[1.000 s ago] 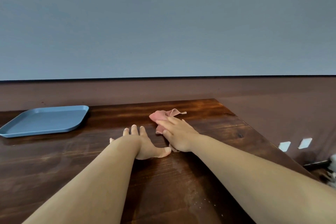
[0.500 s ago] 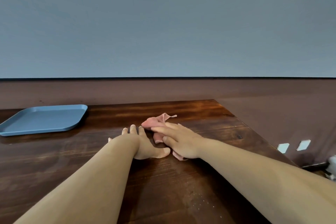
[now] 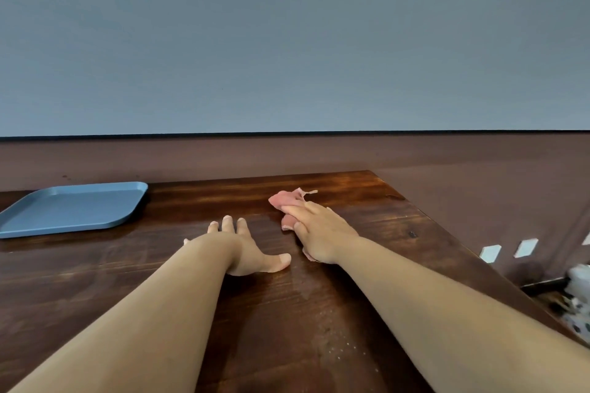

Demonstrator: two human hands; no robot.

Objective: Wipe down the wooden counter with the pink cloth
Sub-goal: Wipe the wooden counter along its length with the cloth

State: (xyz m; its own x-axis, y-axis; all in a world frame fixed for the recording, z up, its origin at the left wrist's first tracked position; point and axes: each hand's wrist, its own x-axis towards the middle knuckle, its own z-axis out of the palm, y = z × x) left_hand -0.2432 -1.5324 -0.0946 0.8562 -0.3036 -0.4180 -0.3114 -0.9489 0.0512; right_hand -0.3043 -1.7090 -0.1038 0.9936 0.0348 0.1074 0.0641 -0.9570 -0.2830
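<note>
Worktop (image 3: 287, 313): dark brown wood with a glossy finish; its far edge meets a brown wall band, and its right edge runs diagonally from the far corner toward the near right.
Pink cloth (image 3: 287, 199): crumpled, lying on the worktop near the far right corner, set in from both the far edge and the right edge; a loose strip pokes out on its far side, and a bit of pink shows under the heel of the palm.
Right hand (image 3: 319, 230): pressed palm-down on the pink cloth, fingers stretched nearly flat over it and pointing to the far left; it pins the cloth against the wood rather than closing around it.
Left hand (image 3: 245, 249): just left of the pink cloth and nearer, not touching it; spread open and flat on bare wood, thumb stuck out toward the right hand, holding nothing.
Blue tray (image 3: 70, 210): well to the left of the pink cloth, by the far edge, running out of view on the left.
Open room: bare wood lies between the pink cloth and the blue tray, and across the whole near part around both forearms.
Surface marks: pale specks dot the wood nearer than the pink cloth, between the forearms.
</note>
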